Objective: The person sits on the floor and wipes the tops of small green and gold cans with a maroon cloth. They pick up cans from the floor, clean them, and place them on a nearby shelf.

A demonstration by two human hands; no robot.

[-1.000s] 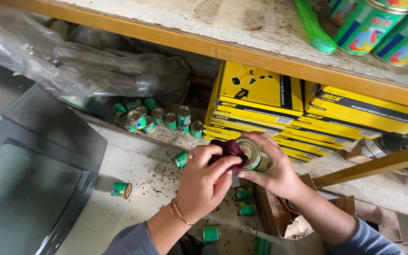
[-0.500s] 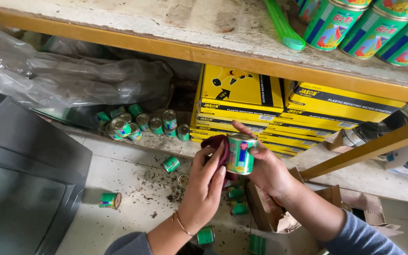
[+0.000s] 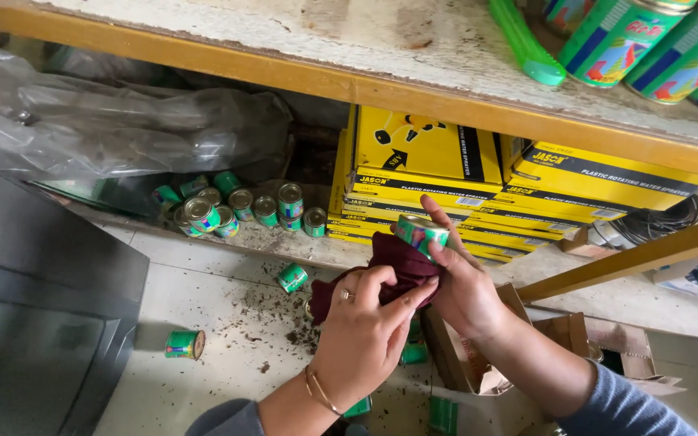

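Since half a second ago, I'm seeing the can [image 3: 422, 234] tipping sideways; right hand [image 3: 466, 295] is clamping it below the shelf [image 3: 349, 81], left hand [image 3: 363, 335] pressing the cloth [image 3: 397, 266] on it, probably wiping.

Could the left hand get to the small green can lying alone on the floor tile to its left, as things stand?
Probably yes for the path: the floor between the left hand and the lone can shows only scattered dirt. But that hand is gripping a maroon cloth against the can held by the right hand, so it isn't free.
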